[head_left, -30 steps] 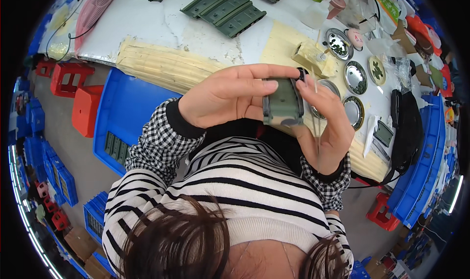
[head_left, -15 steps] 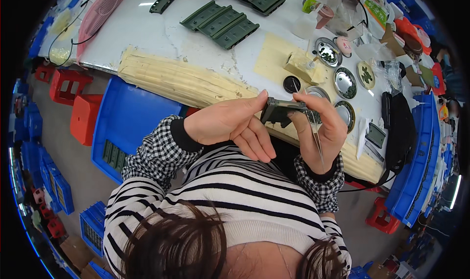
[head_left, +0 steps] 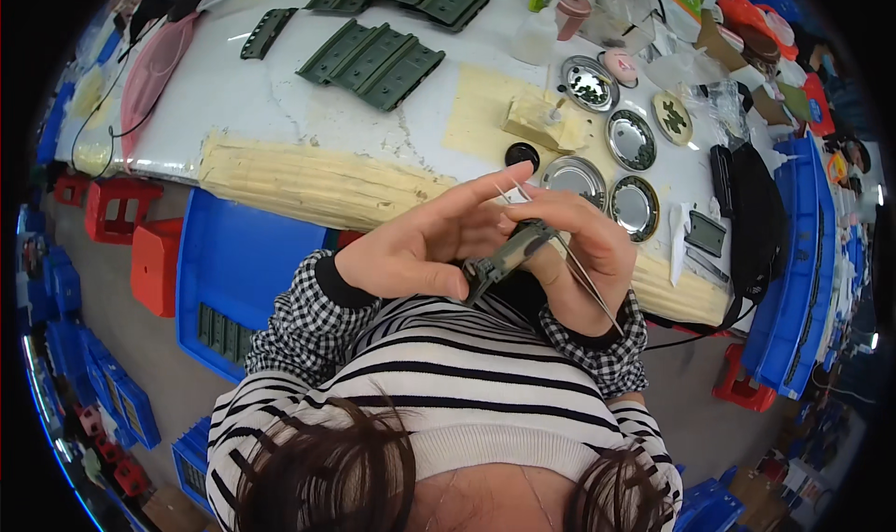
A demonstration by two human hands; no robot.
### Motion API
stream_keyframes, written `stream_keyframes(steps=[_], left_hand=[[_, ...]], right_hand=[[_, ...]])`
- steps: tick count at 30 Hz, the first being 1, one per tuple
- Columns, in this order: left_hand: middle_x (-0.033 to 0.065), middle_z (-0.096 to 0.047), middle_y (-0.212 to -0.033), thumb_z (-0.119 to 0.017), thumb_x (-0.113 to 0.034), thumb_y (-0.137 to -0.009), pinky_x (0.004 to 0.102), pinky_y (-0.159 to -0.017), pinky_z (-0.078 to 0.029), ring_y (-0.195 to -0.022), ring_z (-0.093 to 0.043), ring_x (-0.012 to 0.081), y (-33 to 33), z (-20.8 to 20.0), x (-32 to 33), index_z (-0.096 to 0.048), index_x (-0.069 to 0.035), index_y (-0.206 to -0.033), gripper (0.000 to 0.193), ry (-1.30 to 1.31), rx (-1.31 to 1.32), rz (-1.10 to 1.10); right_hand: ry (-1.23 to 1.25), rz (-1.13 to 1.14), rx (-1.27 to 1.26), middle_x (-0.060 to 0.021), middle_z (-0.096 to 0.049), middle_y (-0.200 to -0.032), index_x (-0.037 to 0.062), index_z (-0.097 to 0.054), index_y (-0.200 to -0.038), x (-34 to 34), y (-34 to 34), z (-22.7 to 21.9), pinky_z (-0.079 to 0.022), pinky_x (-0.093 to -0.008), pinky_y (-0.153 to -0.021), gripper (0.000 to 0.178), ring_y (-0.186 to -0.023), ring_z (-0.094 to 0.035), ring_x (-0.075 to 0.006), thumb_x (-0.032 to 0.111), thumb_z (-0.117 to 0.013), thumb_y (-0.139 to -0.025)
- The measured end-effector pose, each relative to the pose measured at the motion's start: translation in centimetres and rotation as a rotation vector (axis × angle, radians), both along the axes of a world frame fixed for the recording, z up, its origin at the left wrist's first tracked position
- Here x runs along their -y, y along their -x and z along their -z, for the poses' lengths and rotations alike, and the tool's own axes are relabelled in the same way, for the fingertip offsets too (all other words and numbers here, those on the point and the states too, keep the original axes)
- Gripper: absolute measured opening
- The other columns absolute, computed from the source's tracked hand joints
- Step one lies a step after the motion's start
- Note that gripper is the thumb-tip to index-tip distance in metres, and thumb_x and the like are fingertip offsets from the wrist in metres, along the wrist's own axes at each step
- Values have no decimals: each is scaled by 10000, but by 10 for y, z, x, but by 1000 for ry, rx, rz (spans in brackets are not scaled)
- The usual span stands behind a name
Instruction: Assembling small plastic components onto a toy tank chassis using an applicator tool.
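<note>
A small dark green plastic part (head_left: 509,254), long and slightly curved, is tilted between my hands in front of my chest. My right hand (head_left: 597,252) grips its far right end between thumb and bent forefinger. Thin metal tweezers (head_left: 586,285) also lie in that hand, pointing back toward the wrist. At the part's near left end presses the thumb of my left hand (head_left: 411,252). Its long fingers stretch behind the part, the forefinger reaching past toward the tweezers' other end. The part's underside is hidden.
Larger ribbed green panels (head_left: 369,63) lie on the white table (head_left: 243,103). Right of centre stand metal dishes (head_left: 632,140) with small green pieces, beside a yellow block (head_left: 541,126). A blue tray (head_left: 252,243) sits left below the edge, near red stools (head_left: 154,261). One green part (head_left: 707,233) lies far right.
The green part has turned from nearly level to a slant, its left end now lower and nearer. My left thumb has moved down to that end. The whole view has shifted slightly.
</note>
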State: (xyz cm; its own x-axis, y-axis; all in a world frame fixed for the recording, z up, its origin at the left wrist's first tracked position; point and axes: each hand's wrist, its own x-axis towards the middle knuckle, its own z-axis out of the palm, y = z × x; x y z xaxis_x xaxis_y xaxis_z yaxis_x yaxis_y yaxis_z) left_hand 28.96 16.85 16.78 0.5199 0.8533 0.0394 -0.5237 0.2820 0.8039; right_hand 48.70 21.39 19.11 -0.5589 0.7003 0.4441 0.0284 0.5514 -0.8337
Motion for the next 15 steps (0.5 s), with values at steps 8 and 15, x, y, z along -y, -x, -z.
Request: stream_keyframes(steps=[8,15], left_hand=[[124,-601,-1080,-775,-184,-787,381,-894,-526,-922,-645,216,14,22,0,-302,0,-1416,808,152,100,0],[177,-603,-1138,-543,-55,-949,320,-830,-548,-955,-651,217,-6,2,-3,-355,-22,-1335,430,288,-84,-225]], right_hand=[[-292,467,330,-165,-557,-1096,-7,-605,-1106,-43,-58,-3,-449,-327,-781,314,-858,-587,-266,196,-405,-974],[-191,367,759,-106,-629,-818,-31,-620,-929,-134,-95,8,-465,-306,-664,146,-729,-594,-204,77,-633,-831]])
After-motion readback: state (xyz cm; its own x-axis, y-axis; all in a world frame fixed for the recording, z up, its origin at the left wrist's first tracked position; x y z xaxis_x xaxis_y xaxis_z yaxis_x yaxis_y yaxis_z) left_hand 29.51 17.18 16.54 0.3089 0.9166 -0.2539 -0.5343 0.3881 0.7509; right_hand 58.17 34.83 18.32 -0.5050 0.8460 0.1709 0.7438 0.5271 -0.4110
